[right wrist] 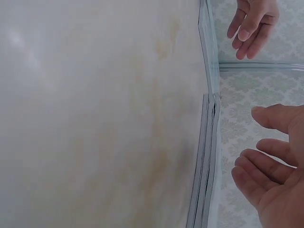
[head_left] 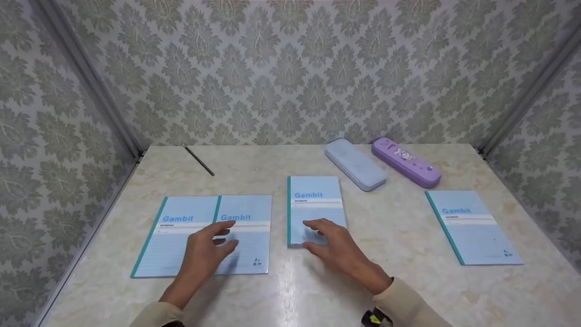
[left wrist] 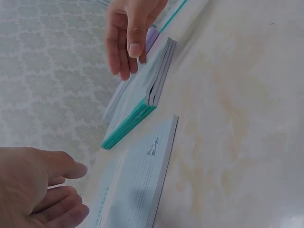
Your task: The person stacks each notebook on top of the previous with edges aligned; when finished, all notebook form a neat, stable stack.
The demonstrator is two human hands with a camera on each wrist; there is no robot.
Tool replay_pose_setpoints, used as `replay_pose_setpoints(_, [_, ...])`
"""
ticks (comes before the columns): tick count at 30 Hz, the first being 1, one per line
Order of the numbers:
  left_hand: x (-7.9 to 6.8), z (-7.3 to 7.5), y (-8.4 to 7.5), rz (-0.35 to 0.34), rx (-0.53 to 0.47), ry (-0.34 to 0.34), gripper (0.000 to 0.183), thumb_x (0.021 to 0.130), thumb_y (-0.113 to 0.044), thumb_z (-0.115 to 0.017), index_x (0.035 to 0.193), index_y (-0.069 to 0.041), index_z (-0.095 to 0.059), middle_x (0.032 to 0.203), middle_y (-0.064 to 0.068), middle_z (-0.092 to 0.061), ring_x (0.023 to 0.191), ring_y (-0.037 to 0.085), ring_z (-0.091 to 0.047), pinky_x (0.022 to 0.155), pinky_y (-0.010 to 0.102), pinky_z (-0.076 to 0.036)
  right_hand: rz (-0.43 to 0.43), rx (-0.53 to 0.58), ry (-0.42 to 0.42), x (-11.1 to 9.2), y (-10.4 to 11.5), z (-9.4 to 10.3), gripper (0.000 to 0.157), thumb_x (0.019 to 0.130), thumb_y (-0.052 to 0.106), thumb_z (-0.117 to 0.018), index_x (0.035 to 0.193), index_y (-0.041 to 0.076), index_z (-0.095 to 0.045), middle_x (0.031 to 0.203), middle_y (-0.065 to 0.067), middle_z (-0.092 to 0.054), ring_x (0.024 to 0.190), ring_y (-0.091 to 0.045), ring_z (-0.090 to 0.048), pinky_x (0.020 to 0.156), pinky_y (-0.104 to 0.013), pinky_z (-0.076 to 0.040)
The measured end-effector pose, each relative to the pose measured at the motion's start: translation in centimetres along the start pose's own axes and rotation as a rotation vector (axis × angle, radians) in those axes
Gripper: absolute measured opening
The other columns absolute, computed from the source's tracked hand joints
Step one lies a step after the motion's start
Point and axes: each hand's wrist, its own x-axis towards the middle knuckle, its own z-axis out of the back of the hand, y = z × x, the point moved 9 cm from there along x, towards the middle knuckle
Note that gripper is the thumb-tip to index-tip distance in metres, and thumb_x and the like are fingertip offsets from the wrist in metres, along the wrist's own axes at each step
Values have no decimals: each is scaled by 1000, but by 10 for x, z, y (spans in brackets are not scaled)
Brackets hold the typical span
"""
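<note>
Two light-blue Gambit notebooks with green spines lie side by side at the left: the outer notebook (head_left: pixel 168 247) and the inner notebook (head_left: pixel 249 247). My left hand (head_left: pixel 202 252) hovers over the inner one, thumb and fingers apart and loosely bent, holding nothing. In the middle lies a stack of Gambit notebooks (head_left: pixel 315 185); the left wrist view shows its layered green spines (left wrist: pixel 129 124). Above the near right part of that stack is my right hand (head_left: pixel 338 247), fingers relaxed with a gap to the thumb and nothing in between. It hides part of the top cover.
Another Gambit notebook (head_left: pixel 472 238) lies far right. Behind the stack are a pale-blue case (head_left: pixel 356 164) and a purple pencil case (head_left: pixel 406 162). A dark pencil-like stick (head_left: pixel 199 160) lies back left. Patterned walls (head_left: pixel 290 72) border the marbled table (head_left: pixel 386 213).
</note>
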Motion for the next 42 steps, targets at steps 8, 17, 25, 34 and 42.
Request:
replay_pose_setpoints(8, [-1, 22, 30, 37, 60, 7, 51, 84, 6, -86, 133, 2, -71, 131, 21, -71, 113, 37, -71, 92, 48, -60, -1, 70, 39, 14, 17, -28, 48, 96, 11, -80, 138, -6, -64, 131, -21, -68, 115, -36, -68, 95, -48, -58])
replay_pose_setpoints(17, [-10, 26, 55, 113, 112, 73, 56, 84, 3, -87, 137, -2, -70, 133, 18, -71, 114, 34, -70, 95, 47, -59, -41, 133, 71, 24, 25, -57, 50, 94, 12, -83, 136, -8, -65, 130, -22, -69, 110, -35, -68, 93, -42, -58])
replay_pose_setpoints(25, [-13, 21, 57, 97, 128, 100, 47, 82, 3, -88, 128, -1, -76, 123, 17, -75, 105, 29, -72, 88, 45, -61, -126, 114, 141, 24, 25, -82, 59, 92, 14, -86, 142, -4, -62, 138, -15, -65, 109, -22, -66, 94, -34, -56])
replay_pose_setpoints(34, [-11, 13, 51, 58, 201, 160, 43, 83, -1, -89, 125, -2, -78, 120, 15, -76, 101, 25, -72, 87, 47, -59, -192, 85, 209, 22, 25, -95, 63, 88, 7, -86, 145, -2, -62, 152, -17, -55, 124, -26, -62, 96, -27, -55])
replay_pose_setpoints(42, [-13, 13, 56, 101, 191, 165, 45, 85, -1, -87, 128, -2, -76, 122, 16, -76, 103, 26, -73, 91, 47, -60, -138, 72, 224, 21, 28, -96, 51, 92, 5, -82, 140, -4, -65, 150, -23, -53, 131, -35, -56, 97, -27, -55])
